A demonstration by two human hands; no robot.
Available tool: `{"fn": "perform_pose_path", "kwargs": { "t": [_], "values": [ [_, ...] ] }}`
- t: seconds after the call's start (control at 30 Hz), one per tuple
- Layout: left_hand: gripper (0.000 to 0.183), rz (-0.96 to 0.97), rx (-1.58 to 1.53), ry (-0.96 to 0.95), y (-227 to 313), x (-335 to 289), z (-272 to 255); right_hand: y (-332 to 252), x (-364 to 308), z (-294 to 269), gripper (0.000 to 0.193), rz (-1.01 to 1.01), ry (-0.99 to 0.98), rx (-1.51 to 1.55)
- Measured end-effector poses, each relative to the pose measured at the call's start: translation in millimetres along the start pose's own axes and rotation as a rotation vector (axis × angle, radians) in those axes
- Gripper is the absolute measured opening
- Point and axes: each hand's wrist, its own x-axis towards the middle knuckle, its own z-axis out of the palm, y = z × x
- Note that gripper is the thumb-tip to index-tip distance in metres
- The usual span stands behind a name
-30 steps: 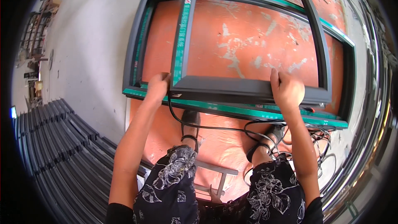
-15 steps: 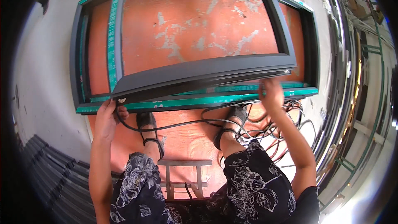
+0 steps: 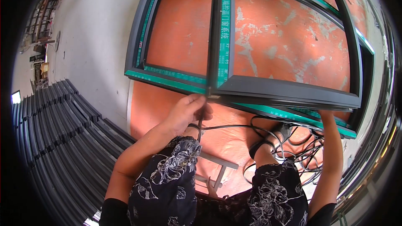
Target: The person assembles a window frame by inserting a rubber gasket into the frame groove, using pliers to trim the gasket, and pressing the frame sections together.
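Note:
A dark grey window sash (image 3: pixel 293 90) with green film on one side lies over a larger outer window frame (image 3: pixel 165 78), also grey with green film. At the sash's near left corner, my left hand (image 3: pixel 187 112) is closed, thumb and fingers pinched on a thin black sealing strip (image 3: pixel 224 127). The strip hangs from that corner and runs right, into a loose tangle. My right hand (image 3: pixel 327 115) reaches up under the near right end of the sash. Its fingers are hidden behind the sash's edge.
Beneath the frames is a worn orange surface (image 3: pixel 180 29). Loops of black strip (image 3: pixel 307 152) lie by my right foot. A small metal stool-like frame (image 3: pixel 222 168) stands between my legs. Dark long profiles (image 3: pixel 67 129) are stacked at the left, with more lengths along the right.
The view has turned left, bringing the profile stack in. The sash appears farther right over the outer frame. My right hand has gone further under the sash edge; my left stays at its corner.

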Motion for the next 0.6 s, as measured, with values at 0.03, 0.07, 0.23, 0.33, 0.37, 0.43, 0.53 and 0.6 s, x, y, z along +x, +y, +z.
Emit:
{"fn": "perform_pose_path", "kwargs": {
  "t": [0.03, 0.07, 0.23, 0.33, 0.37, 0.43, 0.53, 0.6],
  "values": [
    [0.027, -0.031, 0.005, -0.004, -1.5, -5.6, -4.8, -3.8, 5.7, 6.5, 0.028, -0.010, 0.007, -0.014],
    [0.026, -0.056, -0.007, -0.041, 0.6, -8.1, -3.7, 3.9, -1.8, -15.4, 0.027, 0.009, 0.001, -0.073],
    [0.022, -0.048, -0.026, -0.083, -0.7, -1.5, -1.4, -2.4, -42.7, -70.6, 0.024, 0.040, -0.025, -0.266],
    [0.022, -0.011, -0.017, -0.068, -6.5, 1.6, -4.1, -46.1, -51.0, -114.1, 0.021, -0.090, 0.269, -0.152],
    [0.021, 0.014, -0.005, -0.058, -8.5, 1.0, -6.7, -76.8, -45.3, -136.0, 0.023, 0.115, 0.013, -0.074],
    [0.020, 0.010, -0.001, -0.040, -7.1, 0.0, -4.9, -100.5, -56.7, -149.6, 0.021, 0.270, -0.245, 0.134],
    [0.018, 0.019, 0.013, -0.075, -4.3, 3.4, 0.1, -144.9, -50.2, -198.9, 0.039, 0.383, -0.634, 0.711],
    [0.017, 0.036, 0.035, -0.104, -3.9, 7.0, 5.1, -179.5, -31.8, -225.5, 0.043, 0.406, -0.909, 0.963]
  ]
}}
